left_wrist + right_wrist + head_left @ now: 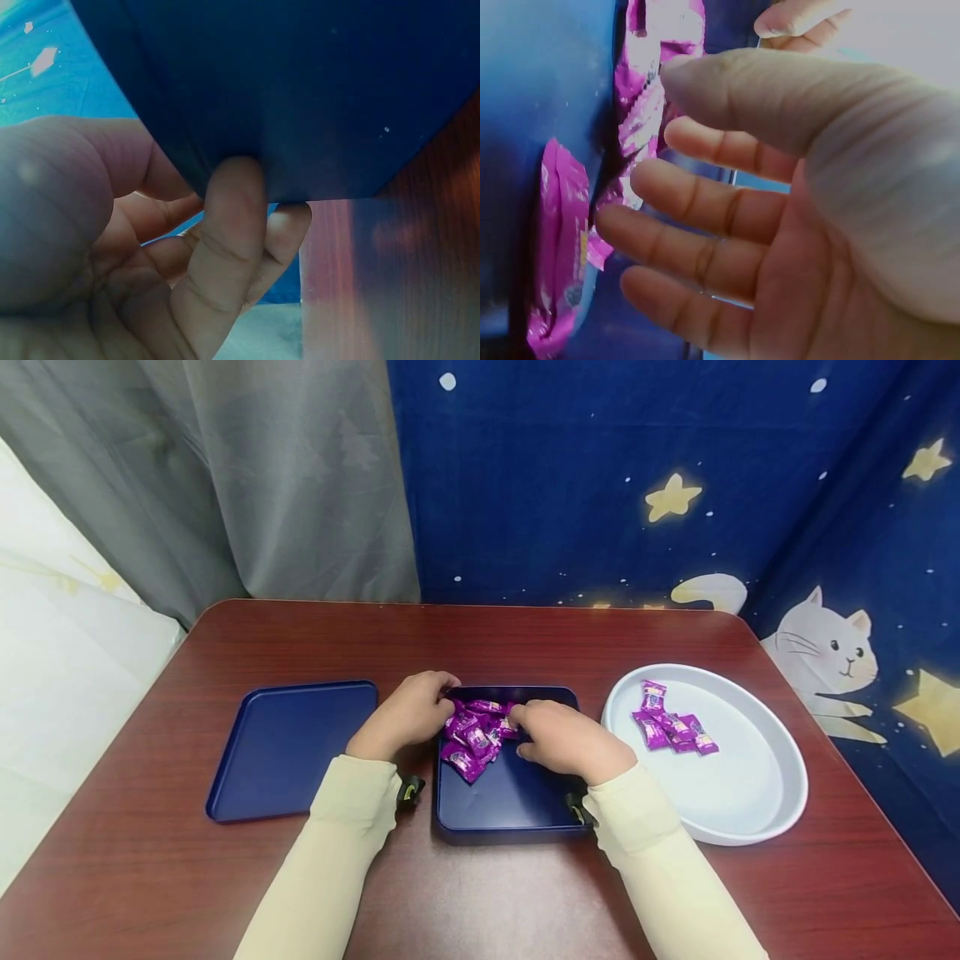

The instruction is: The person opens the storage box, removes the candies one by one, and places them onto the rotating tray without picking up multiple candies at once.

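Observation:
Purple-wrapped candies (468, 739) lie heaped in the left and far part of a dark blue rectangular box (510, 802). At the box's left wall, my left hand (405, 714) grips the box; its wrist view shows fingers against the outer blue wall (315, 105) and the thumb passing behind the edge. My right hand (566, 737) reaches over the right side of the box to the candies. Seen from the right wrist, its fingers (697, 191) are spread and fairly straight, fingertips right beside the wrappers, while one candy (561, 247) lies apart on the box floor.
A round white tray (757, 814) stands right of the box, with several purple candies (671, 727) toward its far left. Left of the box lies a flat blue lid (292, 752). All sit on a reddish-brown wooden table (480, 647), curtains behind it.

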Demonstrator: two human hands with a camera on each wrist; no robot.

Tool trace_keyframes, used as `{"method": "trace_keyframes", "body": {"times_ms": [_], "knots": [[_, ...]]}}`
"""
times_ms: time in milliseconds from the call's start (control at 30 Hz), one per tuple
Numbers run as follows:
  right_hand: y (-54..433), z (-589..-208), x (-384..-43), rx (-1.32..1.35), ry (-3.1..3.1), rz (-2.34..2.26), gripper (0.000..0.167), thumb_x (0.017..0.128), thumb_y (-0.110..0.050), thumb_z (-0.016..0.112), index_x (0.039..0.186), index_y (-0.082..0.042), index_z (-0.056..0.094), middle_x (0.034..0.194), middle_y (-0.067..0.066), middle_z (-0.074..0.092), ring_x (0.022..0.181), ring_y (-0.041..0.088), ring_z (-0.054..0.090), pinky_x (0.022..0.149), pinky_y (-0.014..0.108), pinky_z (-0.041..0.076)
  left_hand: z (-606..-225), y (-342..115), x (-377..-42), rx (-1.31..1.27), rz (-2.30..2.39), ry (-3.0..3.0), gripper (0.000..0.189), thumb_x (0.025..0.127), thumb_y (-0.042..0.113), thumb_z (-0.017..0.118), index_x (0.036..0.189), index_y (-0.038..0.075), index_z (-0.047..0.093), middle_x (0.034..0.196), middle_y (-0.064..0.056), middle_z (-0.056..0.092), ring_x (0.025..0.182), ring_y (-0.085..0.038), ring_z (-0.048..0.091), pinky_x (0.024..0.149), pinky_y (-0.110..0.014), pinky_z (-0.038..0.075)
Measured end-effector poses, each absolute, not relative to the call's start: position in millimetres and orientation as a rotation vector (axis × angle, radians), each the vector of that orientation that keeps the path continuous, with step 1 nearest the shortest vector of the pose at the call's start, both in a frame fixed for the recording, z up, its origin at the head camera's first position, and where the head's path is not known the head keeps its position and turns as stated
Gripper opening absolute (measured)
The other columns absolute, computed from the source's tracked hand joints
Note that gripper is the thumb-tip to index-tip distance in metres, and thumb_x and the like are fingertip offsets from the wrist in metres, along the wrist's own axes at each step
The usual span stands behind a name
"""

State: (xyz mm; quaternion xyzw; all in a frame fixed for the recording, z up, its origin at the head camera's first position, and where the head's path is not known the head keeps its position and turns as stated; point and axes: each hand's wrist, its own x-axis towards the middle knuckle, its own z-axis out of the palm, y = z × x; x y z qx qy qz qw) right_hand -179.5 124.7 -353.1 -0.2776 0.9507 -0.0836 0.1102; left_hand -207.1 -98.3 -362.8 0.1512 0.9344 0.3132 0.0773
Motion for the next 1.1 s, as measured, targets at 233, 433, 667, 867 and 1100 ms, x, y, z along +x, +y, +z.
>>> {"method": "trace_keyframes", "body": {"times_ms": [233,433,667,867,1100], "knots": [[125.9,-354.5,-177.4,-0.687,2.859,-0.168,0.035,0.087,-0.011,0.072,0.121,-0.004,0.066,0.1,0.012,0.062,0.092,0.027,0.061,0.086,0.042,0.053,-362.6,-98.3,-206.3,0.44,0.94,2.795,0.035,0.096,0.006,0.055,0.13,0.0,0.06,0.126,-0.017,0.061,0.106,-0.029,0.056,0.101,-0.046,0.047],[124.6,-357.1,-177.2,-0.607,2.864,-0.132,0.041,0.087,-0.01,0.073,0.126,-0.002,0.064,0.107,0.016,0.062,0.092,0.029,0.062,0.086,0.042,0.053,-363.3,-98.3,-207.3,0.435,0.937,2.796,0.035,0.096,0.007,0.055,0.13,0.001,0.06,0.126,-0.017,0.061,0.107,-0.029,0.056,0.101,-0.046,0.046],[121.1,-360.2,-176.6,-0.634,2.87,-0.08,0.032,0.088,-0.01,0.072,0.119,-0.004,0.067,0.101,0.015,0.064,0.088,0.028,0.063,0.08,0.042,0.055,-363.6,-97.5,-207.6,0.425,0.932,2.798,0.036,0.096,0.007,0.055,0.131,0.001,0.06,0.128,-0.017,0.06,0.11,-0.03,0.056,0.103,-0.046,0.045],[118.4,-362.4,-176.8,-0.683,2.837,-0.127,0.022,0.087,-0.007,0.073,0.108,-0.006,0.069,0.096,0.01,0.064,0.087,0.025,0.061,0.082,0.039,0.053,-363.0,-97.8,-206.9,0.43,0.932,2.8,0.036,0.096,0.006,0.055,0.131,0.001,0.06,0.128,-0.018,0.06,0.108,-0.03,0.056,0.102,-0.047,0.046],[117.8,-360.0,-176.6,-0.659,2.828,-0.17,0.031,0.083,-0.013,0.078,0.112,-0.007,0.069,0.094,0.008,0.062,0.086,0.023,0.058,0.081,0.038,0.053,-364.8,-97.4,-208.0,0.423,0.934,2.798,0.036,0.096,0.007,0.055,0.131,0.001,0.06,0.127,-0.017,0.06,0.108,-0.029,0.056,0.102,-0.046,0.046]]}}
